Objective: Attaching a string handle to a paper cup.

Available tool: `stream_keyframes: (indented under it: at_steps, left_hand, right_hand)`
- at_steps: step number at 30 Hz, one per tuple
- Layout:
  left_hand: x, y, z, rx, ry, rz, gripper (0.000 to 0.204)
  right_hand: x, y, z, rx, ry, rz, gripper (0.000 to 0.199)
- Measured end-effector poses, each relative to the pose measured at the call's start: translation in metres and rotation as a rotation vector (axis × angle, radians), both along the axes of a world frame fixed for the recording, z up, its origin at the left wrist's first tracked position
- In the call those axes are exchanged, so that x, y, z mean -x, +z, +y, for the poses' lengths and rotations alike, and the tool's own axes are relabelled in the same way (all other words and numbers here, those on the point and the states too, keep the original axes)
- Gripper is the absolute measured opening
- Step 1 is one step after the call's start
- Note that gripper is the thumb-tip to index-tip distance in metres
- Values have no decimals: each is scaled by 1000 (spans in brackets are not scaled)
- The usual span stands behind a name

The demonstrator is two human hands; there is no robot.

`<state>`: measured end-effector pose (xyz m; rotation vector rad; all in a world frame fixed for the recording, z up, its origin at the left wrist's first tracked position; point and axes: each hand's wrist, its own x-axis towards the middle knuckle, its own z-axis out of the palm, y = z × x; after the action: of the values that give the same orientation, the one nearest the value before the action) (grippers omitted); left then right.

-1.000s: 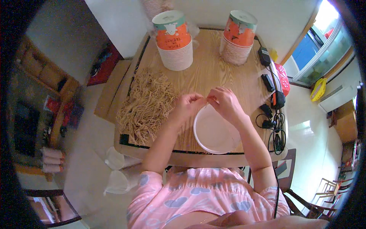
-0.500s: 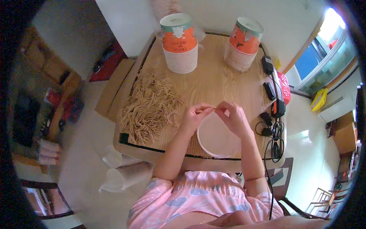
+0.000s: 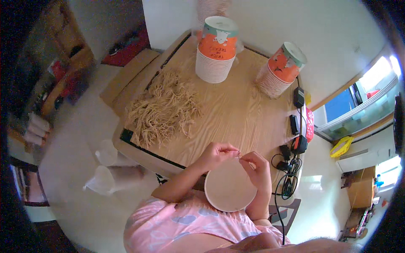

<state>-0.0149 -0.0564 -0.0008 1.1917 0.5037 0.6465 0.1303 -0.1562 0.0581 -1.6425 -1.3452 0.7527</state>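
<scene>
My left hand point(image 3: 218, 156) and my right hand point(image 3: 256, 167) meet at the far edge of a round white paper bucket point(image 3: 230, 189). Both pinch a short bit of thin tan cord point(image 3: 239, 156) between thumb and fingertips; most of it is hidden by the fingers. The bucket's round end with its white rim faces up, close against my body at the table's front edge. To the left on the table lies a loose heap of tan cords point(image 3: 162, 111), apart from both hands.
Two stacks of upside-down paper buckets, one left point(image 3: 216, 67) and one right point(image 3: 276, 78), stand at the back of the wooden table point(image 3: 228, 114). Black adapters and tangled cables point(image 3: 289, 177) run along the right edge. Clear plastic-wrapped bundles point(image 3: 112, 179) are on the floor at left.
Both hands and the bucket have come nearer to my body, and more of the bucket's round face shows. My fingertips remain together in a pinch. The whole view has turned somewhat.
</scene>
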Motion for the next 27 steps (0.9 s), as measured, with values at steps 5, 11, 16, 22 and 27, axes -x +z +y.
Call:
stream_keyframes:
  at_steps: [5, 11, 16, 22, 27]
  left_hand:
    - [13, 7, -10, -103, 26, -43, 16]
    - [13, 7, -10, -325, 84, -23, 15]
    - [12, 10, -10, -450, 148, 10, 16]
    - [11, 14, -9, -508, 152, 31, 14]
    - [10, 14, -10, -537, 218, 64, 14]
  right_hand:
    - [5, 6, -4, -14, -35, -143, 9]
    - [8, 12, 6, 29, -20, -209, 7]
    - [6, 9, 8, 40, 1, -207, 7]
    - [5, 9, 9, 43, -9, -161, 6]
    - [6, 7, 9, 37, -17, -88, 7]
